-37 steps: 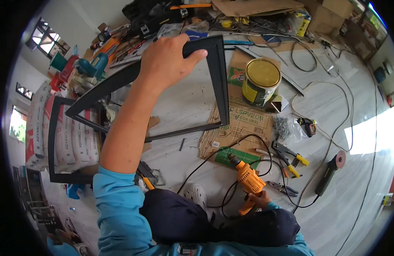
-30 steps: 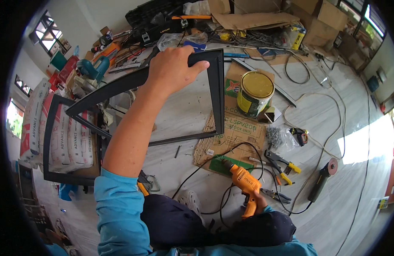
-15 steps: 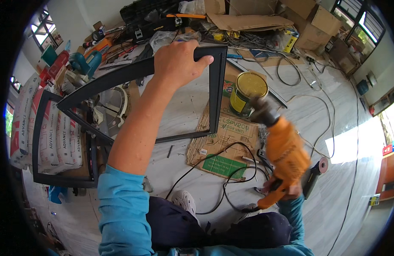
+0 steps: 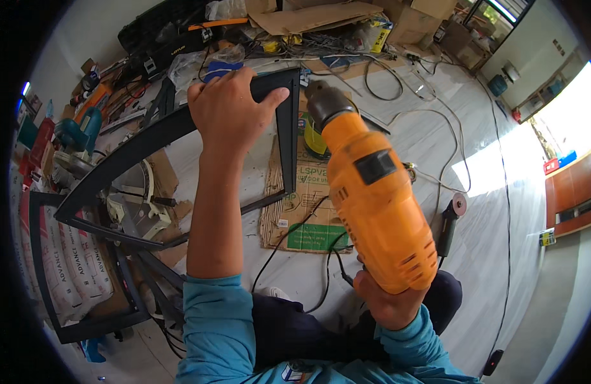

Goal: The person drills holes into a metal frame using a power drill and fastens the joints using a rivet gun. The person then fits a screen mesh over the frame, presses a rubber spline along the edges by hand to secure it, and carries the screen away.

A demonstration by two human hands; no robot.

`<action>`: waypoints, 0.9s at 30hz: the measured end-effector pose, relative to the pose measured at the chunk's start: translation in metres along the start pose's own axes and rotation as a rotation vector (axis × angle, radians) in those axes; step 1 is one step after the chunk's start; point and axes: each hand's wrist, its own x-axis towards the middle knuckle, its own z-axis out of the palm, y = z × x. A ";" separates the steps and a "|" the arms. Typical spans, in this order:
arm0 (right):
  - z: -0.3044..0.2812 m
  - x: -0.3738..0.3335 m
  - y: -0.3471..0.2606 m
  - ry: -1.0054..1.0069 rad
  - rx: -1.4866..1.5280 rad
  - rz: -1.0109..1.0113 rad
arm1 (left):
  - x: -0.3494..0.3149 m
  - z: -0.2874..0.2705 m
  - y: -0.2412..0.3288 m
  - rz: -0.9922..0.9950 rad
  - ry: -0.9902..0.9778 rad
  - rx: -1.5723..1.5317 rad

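My left hand [image 4: 234,109] is closed over the top bar of a black metal frame [image 4: 126,148] with one curved side, near its upper right corner. In my right hand [image 4: 394,304] is an orange power drill [image 4: 378,198], gripped from below and raised in front of me. Its dark chuck points at that upper right corner, close to the bar's end. Whether a bit touches the metal I cannot tell. A black cord [image 4: 327,281] trails below the drill. Behind the drill, a yellow-labelled can [image 4: 313,139] is mostly hidden.
Flattened cardboard [image 4: 270,227] lies on the pale floor. A second black frame [image 4: 42,269] leans at left against white sacks [image 4: 84,269], near a cut-off saw [image 4: 138,214]. An angle grinder [image 4: 447,230] lies at right. Loose cables [image 4: 462,147] and cardboard boxes [image 4: 410,29] are further back.
My right hand has lifted the drill up and leftward, bringing its chuck to the frame's upper right corner. My left hand still holds the frame. The view has shifted to the right.
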 end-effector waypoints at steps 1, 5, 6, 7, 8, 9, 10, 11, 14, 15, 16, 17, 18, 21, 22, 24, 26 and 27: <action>0.002 -0.002 0.004 -0.031 -0.021 -0.017 | -0.002 0.002 -0.003 0.014 0.052 0.003; 0.012 -0.010 0.008 -0.062 -0.039 0.041 | -0.002 0.003 -0.008 0.005 0.055 0.023; 0.014 -0.010 0.008 -0.053 -0.022 0.081 | -0.002 0.005 -0.011 0.003 0.059 0.026; 0.015 -0.010 0.009 -0.057 -0.022 0.078 | -0.002 0.007 -0.013 0.001 0.064 0.029; 0.014 -0.010 0.010 -0.072 -0.045 0.076 | -0.002 0.008 -0.015 -0.002 0.066 0.031; 0.012 -0.010 0.010 -0.088 -0.068 0.077 | -0.001 0.009 -0.016 0.016 0.095 0.033; 0.011 -0.009 0.011 -0.094 -0.067 0.076 | -0.001 0.010 -0.016 0.035 0.122 0.035; 0.010 -0.008 0.012 -0.098 -0.067 0.062 | -0.001 0.009 -0.017 0.031 0.122 0.040; 0.014 -0.005 0.015 -0.074 -0.013 0.058 | 0.001 0.008 -0.016 0.032 0.085 0.058; 0.016 -0.004 0.015 -0.050 0.040 0.069 | 0.001 0.007 -0.017 0.033 0.092 0.056; 0.014 -0.004 0.017 -0.050 0.045 0.071 | 0.001 0.007 -0.018 0.035 0.099 0.054; 0.010 -0.004 0.019 -0.079 -0.001 0.037 | 0.001 0.007 -0.017 0.039 0.097 0.058; 0.008 -0.003 0.021 -0.110 -0.046 0.003 | 0.001 0.007 -0.017 0.028 0.081 0.056; 0.008 0.002 0.020 -0.150 -0.077 -0.045 | 0.001 0.006 -0.015 0.012 0.045 0.052; 0.007 0.001 0.021 -0.150 -0.073 -0.041 | 0.001 0.005 -0.014 0.003 0.027 0.045; 0.005 0.000 0.025 -0.155 -0.064 0.004 | 0.002 0.002 -0.012 -0.002 0.018 0.048; 0.003 -0.002 0.029 -0.140 -0.100 -0.047 | 0.002 0.003 -0.010 -0.007 0.011 0.047; 0.003 -0.004 0.031 -0.128 -0.135 -0.100 | 0.002 0.003 -0.012 0.003 0.020 0.041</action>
